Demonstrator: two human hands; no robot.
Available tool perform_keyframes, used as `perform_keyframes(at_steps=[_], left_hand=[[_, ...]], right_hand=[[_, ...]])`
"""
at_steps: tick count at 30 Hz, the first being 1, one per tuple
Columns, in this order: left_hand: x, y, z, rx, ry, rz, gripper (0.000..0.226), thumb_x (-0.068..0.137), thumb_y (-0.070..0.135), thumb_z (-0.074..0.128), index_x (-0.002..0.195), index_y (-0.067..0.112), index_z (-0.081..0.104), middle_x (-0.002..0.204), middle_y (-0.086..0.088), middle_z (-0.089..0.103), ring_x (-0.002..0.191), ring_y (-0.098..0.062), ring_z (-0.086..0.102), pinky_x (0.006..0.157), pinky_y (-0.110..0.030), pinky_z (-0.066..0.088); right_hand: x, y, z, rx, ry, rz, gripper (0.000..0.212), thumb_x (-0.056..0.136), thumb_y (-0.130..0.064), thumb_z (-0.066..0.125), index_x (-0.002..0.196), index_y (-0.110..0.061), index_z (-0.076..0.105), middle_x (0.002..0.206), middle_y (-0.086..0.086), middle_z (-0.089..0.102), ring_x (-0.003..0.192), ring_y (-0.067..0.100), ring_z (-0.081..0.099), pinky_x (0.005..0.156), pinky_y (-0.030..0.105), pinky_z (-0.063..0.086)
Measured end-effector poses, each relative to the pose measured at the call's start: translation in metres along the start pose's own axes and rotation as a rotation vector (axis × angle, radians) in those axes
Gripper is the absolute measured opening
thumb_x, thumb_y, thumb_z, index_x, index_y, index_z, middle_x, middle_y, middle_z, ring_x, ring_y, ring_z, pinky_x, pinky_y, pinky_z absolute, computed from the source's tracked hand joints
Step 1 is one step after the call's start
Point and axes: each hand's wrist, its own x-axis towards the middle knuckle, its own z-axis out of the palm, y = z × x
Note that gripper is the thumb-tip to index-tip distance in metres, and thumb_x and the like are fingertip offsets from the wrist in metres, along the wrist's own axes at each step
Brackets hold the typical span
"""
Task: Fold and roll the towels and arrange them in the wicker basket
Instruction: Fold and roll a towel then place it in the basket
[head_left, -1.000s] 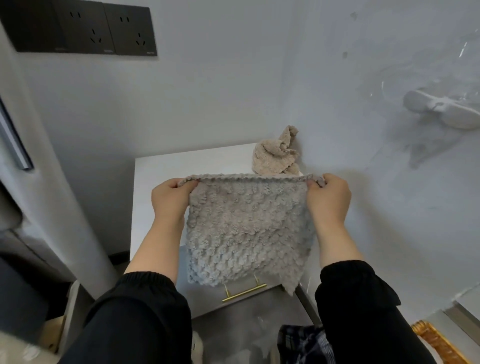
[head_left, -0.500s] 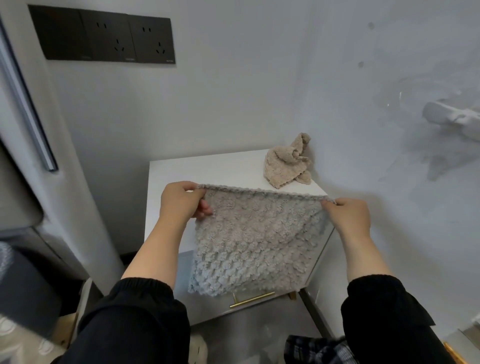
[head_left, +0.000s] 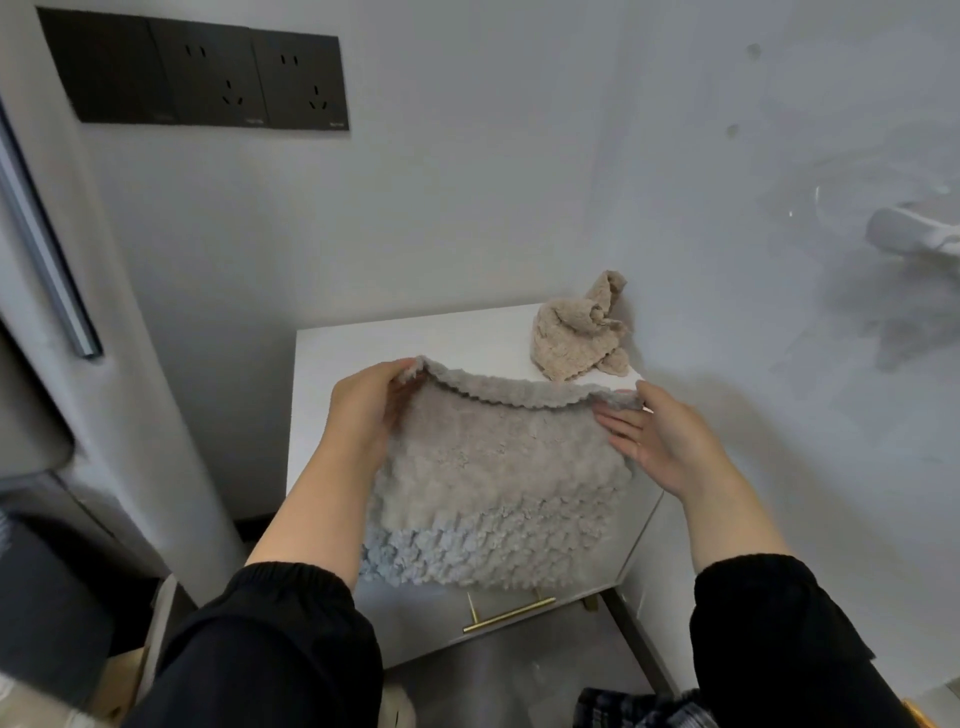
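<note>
My left hand (head_left: 371, 410) and right hand (head_left: 660, 441) pinch the top corners of the grey towel (head_left: 498, 483) above the surface (head_left: 353, 343) at centre frame; next I should lay it flat for folding.

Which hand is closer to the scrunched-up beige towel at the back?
Right. The right hand is just in front of the beige towel; the left hand is farther off, to its left.

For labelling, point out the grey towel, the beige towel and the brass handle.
grey towel (head_left: 498, 483): head view, centre of cloth
beige towel (head_left: 569, 340): head view, bunched body
brass handle (head_left: 509, 616): head view, middle of bar
</note>
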Motion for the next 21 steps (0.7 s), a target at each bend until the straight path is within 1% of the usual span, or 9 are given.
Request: perform_keyframes(at_steps=[1,2,4,6,8,10,13,17,21], left_hand=[[0.000,0.001,0.003,-0.047,0.010,0.067,0.017,0.087,0.009,0.062,0.101,0.004,0.070,0.075,0.001,0.069,0.059,-0.004,0.064,0.049,-0.013,0.045],[0.000,0.003,0.007,-0.092,0.000,0.137,0.020,0.088,0.009,0.060,0.105,0.005,0.070,0.077,0.004,0.070,0.058,0.000,0.064,0.049,-0.011,0.045],[0.001,0.006,0.010,-0.171,-0.069,0.245,0.024,0.091,0.008,0.052,0.108,0.007,0.069,0.091,0.008,0.073,0.080,0.004,0.067,0.068,-0.010,0.047],[0.002,0.010,0.011,-0.229,-0.124,0.285,0.028,0.092,0.006,0.045,0.106,0.008,0.069,0.102,0.006,0.073,0.096,0.002,0.065,0.083,-0.015,0.044],[0.006,0.009,0.010,-0.229,-0.081,0.258,0.028,0.091,0.005,0.043,0.097,0.010,0.070,0.094,0.008,0.073,0.088,0.004,0.067,0.078,-0.015,0.044],[0.009,0.002,0.007,-0.152,0.000,0.159,0.028,0.091,0.008,0.044,0.084,0.015,0.070,0.085,0.008,0.072,0.081,-0.001,0.066,0.076,-0.019,0.043],[0.016,-0.010,0.001,-0.002,0.062,-0.010,0.025,0.091,0.015,0.047,0.077,0.015,0.067,0.079,0.003,0.068,0.085,-0.017,0.062,0.073,-0.026,0.043],[0.021,-0.009,-0.002,0.150,0.086,-0.049,0.010,0.088,0.008,0.059,0.079,0.012,0.063,0.080,-0.006,0.065,0.073,-0.020,0.065,0.066,-0.028,0.047],[0.022,-0.007,-0.004,0.183,0.104,-0.016,0.014,0.091,0.001,0.053,0.088,0.008,0.065,0.080,-0.008,0.061,0.071,-0.019,0.062,0.068,-0.028,0.051]], right_hand=[[0.001,0.000,0.006,0.012,-0.002,-0.076,0.026,0.100,-0.024,0.042,0.112,-0.008,0.058,0.111,0.014,0.066,0.102,0.020,0.063,0.082,0.027,0.048],[0.002,-0.001,0.012,0.044,0.001,-0.177,0.021,0.099,-0.021,0.045,0.097,-0.009,0.061,0.103,0.009,0.067,0.097,0.017,0.064,0.077,0.024,0.048],[0.001,-0.006,0.023,0.067,0.011,-0.379,0.025,0.099,-0.015,0.045,0.082,-0.010,0.063,0.089,0.000,0.065,0.090,0.010,0.062,0.074,0.019,0.046],[0.004,-0.009,0.027,0.052,0.000,-0.489,0.031,0.099,-0.016,0.044,0.077,-0.011,0.064,0.088,-0.004,0.062,0.096,0.010,0.054,0.083,0.021,0.040],[0.009,-0.009,0.023,0.004,0.033,-0.470,0.035,0.099,-0.022,0.042,0.074,-0.013,0.065,0.088,-0.007,0.059,0.103,0.010,0.049,0.090,0.026,0.034],[0.014,-0.003,0.016,-0.063,0.098,-0.375,0.038,0.097,-0.025,0.045,0.067,-0.016,0.067,0.089,-0.004,0.058,0.102,0.013,0.051,0.087,0.027,0.036],[0.020,0.002,0.009,-0.175,0.203,-0.224,0.032,0.087,-0.018,0.058,0.057,-0.019,0.068,0.081,0.002,0.056,0.081,0.017,0.055,0.075,0.031,0.042],[0.015,-0.001,0.001,-0.274,0.187,-0.162,0.011,0.087,-0.006,0.061,0.077,-0.011,0.064,0.078,0.003,0.062,0.069,0.020,0.063,0.066,0.029,0.049],[0.005,-0.006,-0.004,-0.264,0.073,-0.084,0.018,0.090,0.005,0.052,0.085,-0.008,0.063,0.095,0.009,0.064,0.073,0.025,0.068,0.068,0.031,0.052]])
